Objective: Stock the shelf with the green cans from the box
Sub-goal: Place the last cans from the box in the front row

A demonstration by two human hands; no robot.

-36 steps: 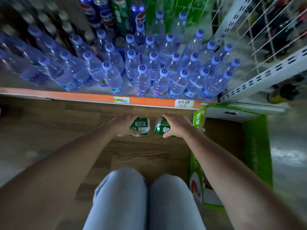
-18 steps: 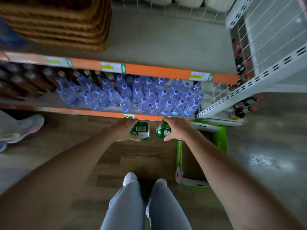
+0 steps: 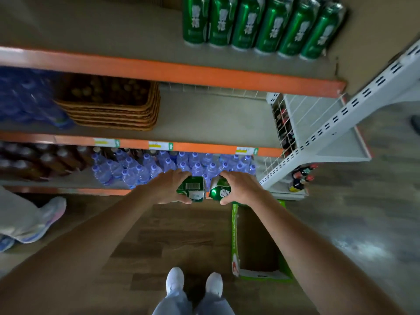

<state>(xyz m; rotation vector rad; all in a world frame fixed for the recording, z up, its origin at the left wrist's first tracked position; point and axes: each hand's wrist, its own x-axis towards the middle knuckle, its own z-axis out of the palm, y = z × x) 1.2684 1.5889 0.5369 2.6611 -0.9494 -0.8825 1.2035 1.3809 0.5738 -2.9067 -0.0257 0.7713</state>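
At the foot of the shelving, person standing, both arms out in front at about the height of the lowest shelf.

Far left: someone else's shoe (image 3: 48,214) on the floor, out of the way. Middle shelf, left: a wicker basket (image 3: 109,103). Bottom shelf: water bottles (image 3: 159,167) right behind the hands.

Left hand (image 3: 169,187) is wrapped round a green can (image 3: 193,189), barcode side up. The can lies sideways, its free end pointing right.

Right hand (image 3: 242,189) grips a second can (image 3: 219,190) the same way, free end pointing left. The two cans sit end to end, almost touching, both clear of any shelf.

The box (image 3: 235,235) stands open on the floor just under the right forearm.

Upper right: a row of green cans (image 3: 261,26) stands upright on the top shelf (image 3: 136,30), with bare board to its left.

Judgement: the goal lies well above the hands and somewhat to the right, so the right hand is nearer the row. Both cans lie crosswise and need a quarter turn to stand on end. The left can looks likely to go on the bare board beside the row's left end.
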